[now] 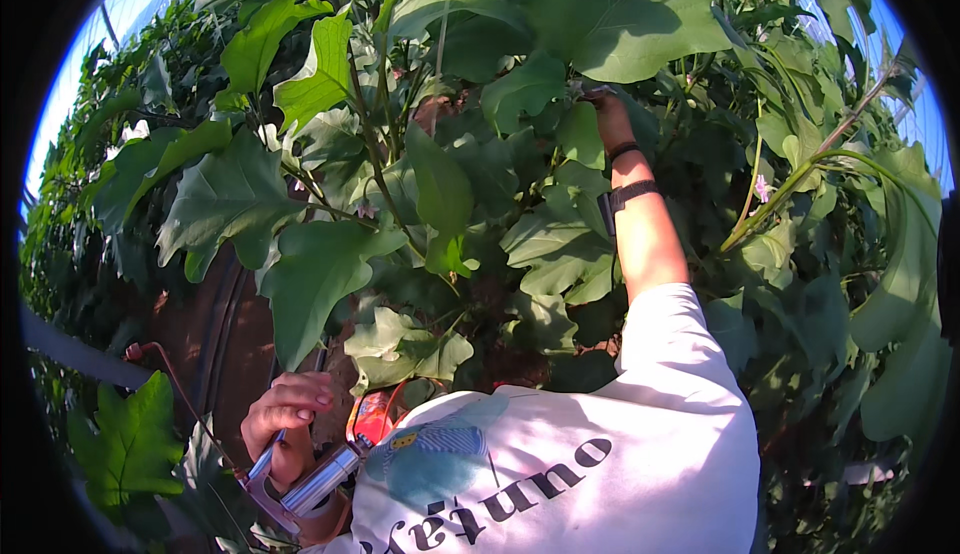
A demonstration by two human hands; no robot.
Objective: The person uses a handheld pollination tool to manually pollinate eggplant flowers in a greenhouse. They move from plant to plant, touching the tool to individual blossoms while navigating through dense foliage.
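At the lower left, my left hand is curled around the handle of a metal hand sprayer. The sprayer has a shiny cylinder, and its thin copper-coloured wand runs up to a small nozzle. My right arm stretches forward into eggplant foliage. The right hand is bent among the leaves, just below a broad eggplant leaf. Its fingertips are shaded and partly hidden, beside what looks like a pale flower. A strap with a small dark device sits on the right forearm.
Eggplant stems with large leaves crowd the front. A thick stem leans in on the right, near a pink flower. A red printed container with an orange tube is against my shirt. Dark hoses line the soil at left.
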